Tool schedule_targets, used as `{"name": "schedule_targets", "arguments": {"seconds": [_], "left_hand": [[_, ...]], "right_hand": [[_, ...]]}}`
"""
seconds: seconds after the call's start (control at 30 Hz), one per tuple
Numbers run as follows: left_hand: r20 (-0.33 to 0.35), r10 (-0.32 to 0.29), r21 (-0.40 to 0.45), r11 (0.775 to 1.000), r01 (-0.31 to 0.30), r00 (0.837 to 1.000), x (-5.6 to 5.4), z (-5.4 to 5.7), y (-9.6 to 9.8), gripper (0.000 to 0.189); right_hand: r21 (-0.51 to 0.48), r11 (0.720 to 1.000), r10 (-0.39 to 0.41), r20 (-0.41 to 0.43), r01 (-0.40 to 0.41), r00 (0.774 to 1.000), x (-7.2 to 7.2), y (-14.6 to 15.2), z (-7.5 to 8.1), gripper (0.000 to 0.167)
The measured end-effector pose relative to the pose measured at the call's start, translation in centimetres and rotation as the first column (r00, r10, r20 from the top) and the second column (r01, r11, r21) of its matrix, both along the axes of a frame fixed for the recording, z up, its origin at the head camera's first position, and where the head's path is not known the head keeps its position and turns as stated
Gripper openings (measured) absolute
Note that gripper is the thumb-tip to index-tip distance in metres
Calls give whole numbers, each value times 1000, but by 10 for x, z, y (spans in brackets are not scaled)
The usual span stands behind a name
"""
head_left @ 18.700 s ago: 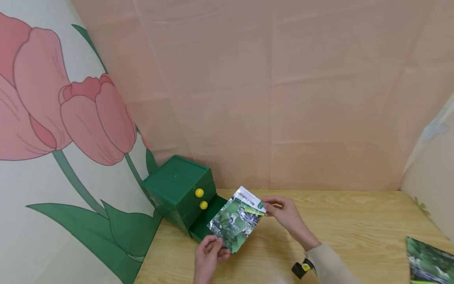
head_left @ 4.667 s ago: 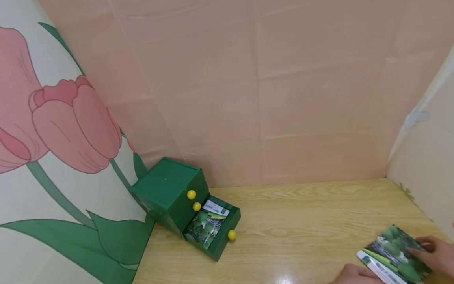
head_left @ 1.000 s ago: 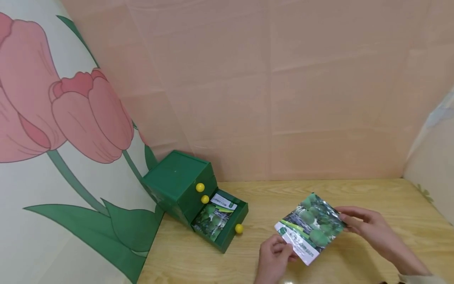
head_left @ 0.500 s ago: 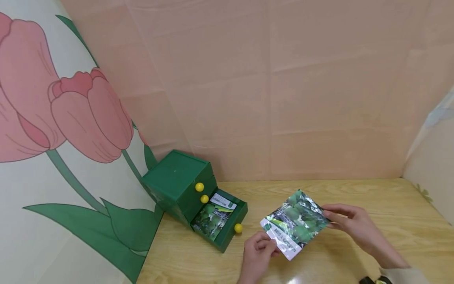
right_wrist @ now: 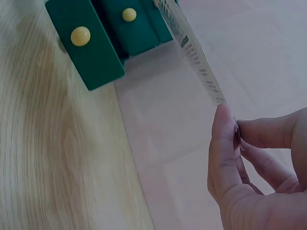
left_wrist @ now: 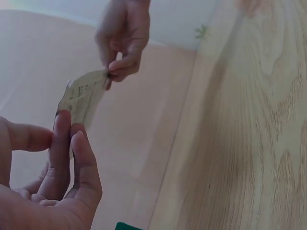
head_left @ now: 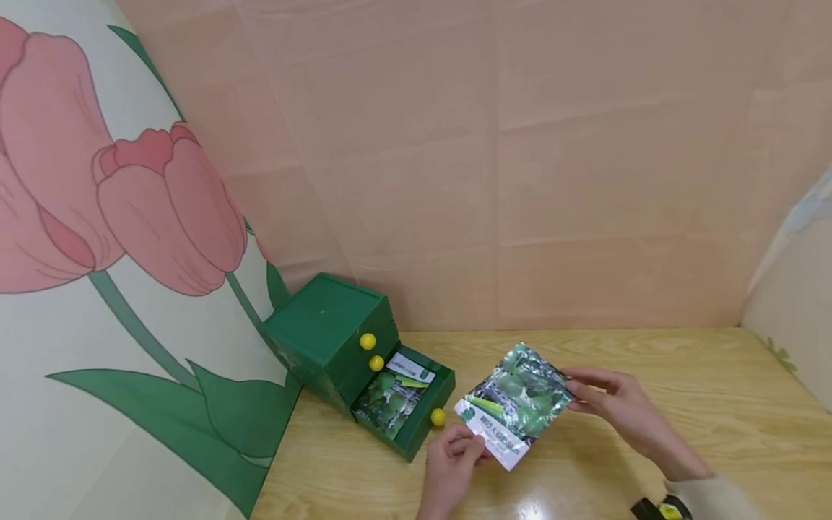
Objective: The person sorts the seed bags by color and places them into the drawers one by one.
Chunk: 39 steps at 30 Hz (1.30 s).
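Note:
Over the table, in the head view, both hands hold a flat, glossy seed packet [head_left: 513,404] printed with green round fruits and a white label strip. My left hand [head_left: 450,462] pinches its near, labelled edge between thumb and fingers. At the opposite right edge, my right hand [head_left: 617,404] pinches a corner. The packet's pale printed back [left_wrist: 81,98] shows in the left wrist view. Just left of it stands a small green drawer box [head_left: 328,325] with its bottom drawer [head_left: 425,426] pulled out. A similar seed packet [head_left: 393,397] lies face up inside that drawer.
Yellow round knobs mark the drawers; the lowest knob [head_left: 438,417] sits close to my left hand. The box stands against the tulip-painted wall [head_left: 162,217] and near the pink backdrop [head_left: 520,180]. Wood-grain tabletop [head_left: 715,404] extends to the right.
The packet held over the drawer earliest now lies in it. Another packet, at the far right 4.7 seconds ago, is lifted in both hands and has moved left toward the drawer.

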<state>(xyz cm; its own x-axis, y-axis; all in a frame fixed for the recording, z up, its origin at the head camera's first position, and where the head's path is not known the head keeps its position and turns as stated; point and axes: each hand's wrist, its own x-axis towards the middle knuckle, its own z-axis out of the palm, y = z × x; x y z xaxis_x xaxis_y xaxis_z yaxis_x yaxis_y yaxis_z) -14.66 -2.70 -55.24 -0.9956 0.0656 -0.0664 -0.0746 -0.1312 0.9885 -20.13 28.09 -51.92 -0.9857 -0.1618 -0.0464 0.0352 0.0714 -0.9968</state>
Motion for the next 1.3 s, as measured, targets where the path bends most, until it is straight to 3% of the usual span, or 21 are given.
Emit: {"name": "schedule_targets", "arguments": {"seconds": [0.3,0.47,0.83,0.93,1.17,1.3], "left_hand": [[-40,69,29,997,-68,997,-3,4,-18,14],[-94,110,24,994,-108,990,-4,2,-26,14],[-144,157,22,988,-156,977,-5,3,-38,17],[-137,171,18,985,-170,976,-6,5,-41,17],[-50,206,3,979,-206,977,-9,7,-50,16],[-43,229,-2,973,-229,972,-10,8,-55,16]], "right_hand": [[-51,999,-13,-36,11,999,-9,-25,0,44],[-50,999,-20,-8,20,1000,-14,-38,5,44],[-41,999,4,5,-4,1000,-25,-58,19,42],[-45,999,8,-10,-9,1000,-27,-62,20,40],[-28,999,21,-40,-22,999,-34,-71,18,39],[-31,999,13,-48,-14,999,-37,-77,17,38]]}}
